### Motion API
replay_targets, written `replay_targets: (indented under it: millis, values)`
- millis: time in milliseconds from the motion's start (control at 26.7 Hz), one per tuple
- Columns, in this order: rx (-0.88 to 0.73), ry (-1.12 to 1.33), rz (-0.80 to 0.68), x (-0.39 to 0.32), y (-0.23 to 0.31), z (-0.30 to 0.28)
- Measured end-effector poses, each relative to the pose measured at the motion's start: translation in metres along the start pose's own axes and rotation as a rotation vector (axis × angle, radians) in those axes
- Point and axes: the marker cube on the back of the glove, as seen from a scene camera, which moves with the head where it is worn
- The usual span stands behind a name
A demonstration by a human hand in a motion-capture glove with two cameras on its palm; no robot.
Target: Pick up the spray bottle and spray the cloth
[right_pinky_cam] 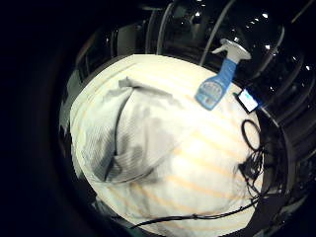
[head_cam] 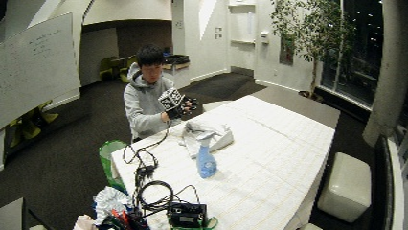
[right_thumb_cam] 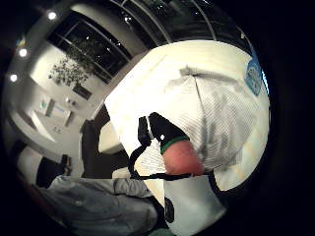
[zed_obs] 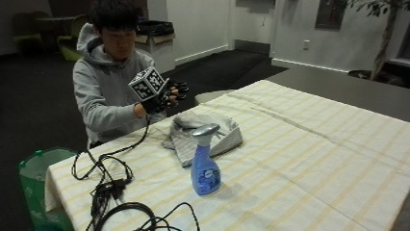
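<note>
Up in the air at chest height, the gloved right hand (zed_obs: 168, 96) is held before the seated person, above the near edge of the table (zed_obs: 333, 159). Its fingers (zed_obs: 181, 88) look loosely bent with nothing visible between them, though the other hand sits right against them and hides part of the view, so whether they are truly apart I cannot tell. In the thumb side palm view a gloved fingertip (right_thumb_cam: 165, 130) shows over the table, touching nothing.

Below and in front of the hand lies the cloth (zed_obs: 204, 134), a rumpled pale grey piece with darker patches, resting on the striped table cover and apart from the fingers. Farther from the hand, beyond the cloth, the spray bottle (zed_obs: 205, 168) stands upright on the table, blue with a pale trigger head, just beside the cloth's edge and well apart from the hand. The little finger side palm view shows the same order: cloth nearer, bottle past it.

Black cables (zed_obs: 106, 185) trail over the table's corner, and a green bin (zed_obs: 40, 185) stands beside that corner.
</note>
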Motion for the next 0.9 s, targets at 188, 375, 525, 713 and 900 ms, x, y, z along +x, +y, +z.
replay_targets:
  millis: [188,375,525,713,900]
  values:
    - [0.062,-0.018,0.056,0.030,0.002,-0.008]
    - [0.106,-0.063,0.115,0.064,0.003,-0.018]
    - [0.146,-0.106,0.173,0.093,0.005,-0.025]
    - [0.180,-0.157,0.250,0.132,-0.002,-0.031]
    - [0.186,-0.248,0.334,0.167,-0.014,-0.031]
